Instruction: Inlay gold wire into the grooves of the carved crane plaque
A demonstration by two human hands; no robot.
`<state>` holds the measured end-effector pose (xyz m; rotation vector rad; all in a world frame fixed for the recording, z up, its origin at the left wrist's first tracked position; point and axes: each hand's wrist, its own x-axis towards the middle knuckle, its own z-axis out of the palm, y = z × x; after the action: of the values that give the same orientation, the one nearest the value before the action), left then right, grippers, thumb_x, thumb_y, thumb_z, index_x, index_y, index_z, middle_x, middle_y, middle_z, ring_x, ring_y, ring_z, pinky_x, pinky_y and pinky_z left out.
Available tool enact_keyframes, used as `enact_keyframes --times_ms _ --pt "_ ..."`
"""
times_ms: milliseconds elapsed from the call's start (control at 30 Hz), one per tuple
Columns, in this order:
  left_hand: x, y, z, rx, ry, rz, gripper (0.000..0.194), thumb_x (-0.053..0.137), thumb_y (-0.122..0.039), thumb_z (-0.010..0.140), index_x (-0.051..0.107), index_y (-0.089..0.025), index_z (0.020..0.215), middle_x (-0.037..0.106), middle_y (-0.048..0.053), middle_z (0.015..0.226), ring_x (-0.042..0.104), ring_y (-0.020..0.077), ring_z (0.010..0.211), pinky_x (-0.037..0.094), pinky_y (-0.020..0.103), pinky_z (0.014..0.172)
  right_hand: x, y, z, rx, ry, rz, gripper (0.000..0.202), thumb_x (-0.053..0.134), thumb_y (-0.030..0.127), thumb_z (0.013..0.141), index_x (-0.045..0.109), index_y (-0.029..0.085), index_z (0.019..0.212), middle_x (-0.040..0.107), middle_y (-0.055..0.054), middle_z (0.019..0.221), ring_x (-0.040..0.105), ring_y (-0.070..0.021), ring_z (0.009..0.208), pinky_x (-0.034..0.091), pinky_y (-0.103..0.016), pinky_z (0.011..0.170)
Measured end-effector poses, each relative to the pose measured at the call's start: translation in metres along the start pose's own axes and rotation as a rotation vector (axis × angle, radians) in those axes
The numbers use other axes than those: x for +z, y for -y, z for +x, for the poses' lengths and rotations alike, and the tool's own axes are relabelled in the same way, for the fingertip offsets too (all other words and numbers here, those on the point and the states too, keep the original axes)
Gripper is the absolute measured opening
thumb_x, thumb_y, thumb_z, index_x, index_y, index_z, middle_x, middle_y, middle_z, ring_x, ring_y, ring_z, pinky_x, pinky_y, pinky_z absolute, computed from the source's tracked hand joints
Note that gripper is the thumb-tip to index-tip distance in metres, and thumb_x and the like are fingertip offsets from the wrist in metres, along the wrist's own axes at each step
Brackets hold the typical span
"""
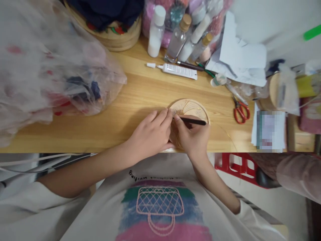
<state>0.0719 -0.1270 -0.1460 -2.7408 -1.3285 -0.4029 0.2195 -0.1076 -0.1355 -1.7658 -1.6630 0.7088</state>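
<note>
- Work in hand, as judged: fine detailing of a round wooden-rimmed disc point(197, 105), its pale face bearing gold line work. The disc lies at the front edge of the wooden table point(140, 90), between and partly beneath both hands.
- Right hand point(194, 139): closed in a pen-like grip on a slender dark-handled tool point(193, 121), possibly tweezers. The tool slants across the disc, its working end directed toward the left fingertips; the exact contact is too small to tell.
- Left hand point(151, 134): back upward, fingers together and gently bent over the disc's left portion. Whether they pinch anything or merely steady the piece cannot be told.
- Gold strand point(228, 134): trails to the right of the disc, over the table; it appears to be working material.
- Requirement of any further placement, as judged: a still disc, small wrist-led adjustments of the tool, and slack in the strand, which could snag beneath the right hand.
- Arm pose: the left forearm enters obliquely from the lower left; the right rises more steeply from the lower right, bent at the wrist, so that the hands converge.
</note>
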Motion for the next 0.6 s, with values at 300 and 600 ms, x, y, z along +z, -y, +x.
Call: enact_keyframes --times_ms 300,600 --pt "0.000 0.001 0.001 0.011 0.030 -0.033 0.069 0.067 -0.050 0.086 0.061 0.007 0.126 0.061 0.025 0.133 0.056 0.0362 0.124 0.045 0.043 0.102 0.011 0.010 -0.007 -0.016 -0.105 -0.073 0.024 0.061 0.027 0.087 0.079 0.015 0.079 0.079 -0.009 0.075 0.072 -0.0206 0.066 0.050 -0.030 0.060" --pt "0.001 -0.003 -0.001 -0.009 -0.016 0.001 0.068 0.060 -0.054 0.091 0.063 0.006 0.123 0.062 0.027 0.131 0.058 0.0372 0.120 0.046 0.045 0.098 -0.015 -0.004 -0.006 -0.097 -0.165 0.171 0.018 0.065 0.033 0.086 0.075 0.019 0.084 0.077 -0.004 0.081 0.067 -0.0147 0.067 0.050 -0.027 0.060"
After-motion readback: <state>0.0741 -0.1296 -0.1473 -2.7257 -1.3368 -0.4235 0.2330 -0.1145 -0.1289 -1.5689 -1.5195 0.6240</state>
